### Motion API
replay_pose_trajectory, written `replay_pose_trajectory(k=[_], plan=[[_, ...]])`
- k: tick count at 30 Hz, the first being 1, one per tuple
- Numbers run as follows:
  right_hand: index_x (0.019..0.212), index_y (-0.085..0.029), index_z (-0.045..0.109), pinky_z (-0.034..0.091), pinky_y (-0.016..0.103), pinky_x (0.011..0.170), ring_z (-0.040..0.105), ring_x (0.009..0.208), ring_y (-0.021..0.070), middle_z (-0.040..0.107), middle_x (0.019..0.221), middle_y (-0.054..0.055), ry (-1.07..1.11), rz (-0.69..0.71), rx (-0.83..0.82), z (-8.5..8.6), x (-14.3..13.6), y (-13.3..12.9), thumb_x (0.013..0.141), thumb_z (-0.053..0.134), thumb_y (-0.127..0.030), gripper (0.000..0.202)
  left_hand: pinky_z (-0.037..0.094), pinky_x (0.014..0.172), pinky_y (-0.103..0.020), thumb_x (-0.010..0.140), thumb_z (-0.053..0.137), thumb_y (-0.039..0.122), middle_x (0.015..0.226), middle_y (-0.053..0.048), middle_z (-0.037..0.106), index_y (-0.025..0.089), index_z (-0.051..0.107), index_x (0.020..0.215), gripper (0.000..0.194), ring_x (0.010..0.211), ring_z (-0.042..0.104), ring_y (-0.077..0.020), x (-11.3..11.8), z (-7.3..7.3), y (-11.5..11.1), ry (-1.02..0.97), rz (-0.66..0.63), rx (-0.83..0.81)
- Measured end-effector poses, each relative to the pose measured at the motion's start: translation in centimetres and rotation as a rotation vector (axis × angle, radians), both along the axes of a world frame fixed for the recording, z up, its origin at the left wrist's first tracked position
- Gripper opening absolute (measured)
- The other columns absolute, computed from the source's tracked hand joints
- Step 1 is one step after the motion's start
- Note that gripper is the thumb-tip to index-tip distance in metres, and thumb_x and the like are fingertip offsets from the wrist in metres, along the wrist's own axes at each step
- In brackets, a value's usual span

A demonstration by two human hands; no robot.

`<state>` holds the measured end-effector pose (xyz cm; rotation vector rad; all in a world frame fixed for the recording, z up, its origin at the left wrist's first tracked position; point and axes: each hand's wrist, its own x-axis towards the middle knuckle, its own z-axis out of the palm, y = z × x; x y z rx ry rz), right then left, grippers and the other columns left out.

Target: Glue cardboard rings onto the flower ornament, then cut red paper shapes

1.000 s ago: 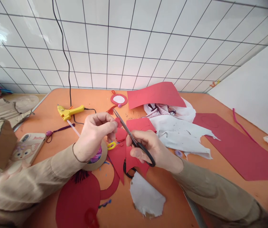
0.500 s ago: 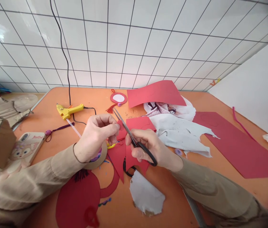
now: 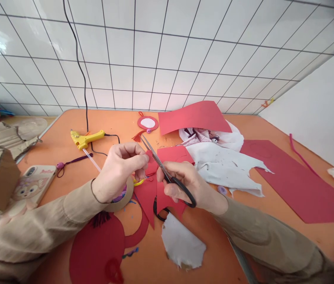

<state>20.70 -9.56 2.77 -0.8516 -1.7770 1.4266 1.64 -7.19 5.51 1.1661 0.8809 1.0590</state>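
Between the thumb and fingers of my left hand (image 3: pixel 124 163) is a small piece of red paper (image 3: pixel 150 155). My right hand (image 3: pixel 186 179) grips a pair of scissors (image 3: pixel 181 190) with black handles, its blades pointing up and left beside that piece. The blades look slightly apart. Below both hands lie cut pieces of red paper (image 3: pixel 167 189). A round red ornament (image 3: pixel 148 122) with a white centre, a bead and a tassel rests behind the hands. Under my left wrist a roll of tape (image 3: pixel 125 199) is partly hidden.
A yellow glue gun (image 3: pixel 86 138) with a black cord stands at the back left, near a phone (image 3: pixel 33 185) and torn cardboard (image 3: pixel 1 173). White cloth (image 3: pixel 226 165) and red sheets (image 3: pixel 297 181) lie on the right. A white scrap (image 3: pixel 183 242) and a large red disc (image 3: pixel 97 248) are in front.
Almost nothing differs. Both hands, the scissors and the small red piece keep nearly the same positions; the scissor blades appear to have shifted very slightly.
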Motion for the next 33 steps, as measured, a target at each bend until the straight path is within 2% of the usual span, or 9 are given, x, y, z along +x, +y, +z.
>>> replay_pose_trajectory(k=[14, 33], plan=[[0.079, -0.016, 0.053, 0.029, 0.021, 0.043, 0.038, 0.046, 0.0064, 0.043, 0.055, -0.007, -0.04, -0.019, 0.067, 0.14, 0.01, 0.0, 0.079, 0.068, -0.065, 0.05, 0.04, 0.039, -0.02, 0.065, 0.069, 0.019, 0.046, 0.003, 0.057, 0.017, 0.058, 0.054, 0.016, 0.038, 0.049, -0.0083, -0.22, 0.22, 0.06, -0.028, 0.017, 0.024], [0.078, -0.016, 0.054, 0.027, 0.02, 0.042, 0.034, 0.047, 0.0061, 0.041, 0.054, -0.007, -0.069, -0.006, 0.059, 0.28, 0.12, 0.07, 0.079, 0.07, -0.061, 0.047, 0.038, 0.04, -0.02, 0.068, 0.066, 0.018, 0.049, 0.003, 0.054, 0.016, 0.058, 0.054, 0.017, 0.04, 0.047, -0.0075, -0.42, 0.33, 0.25, -0.052, 0.026, 0.052]])
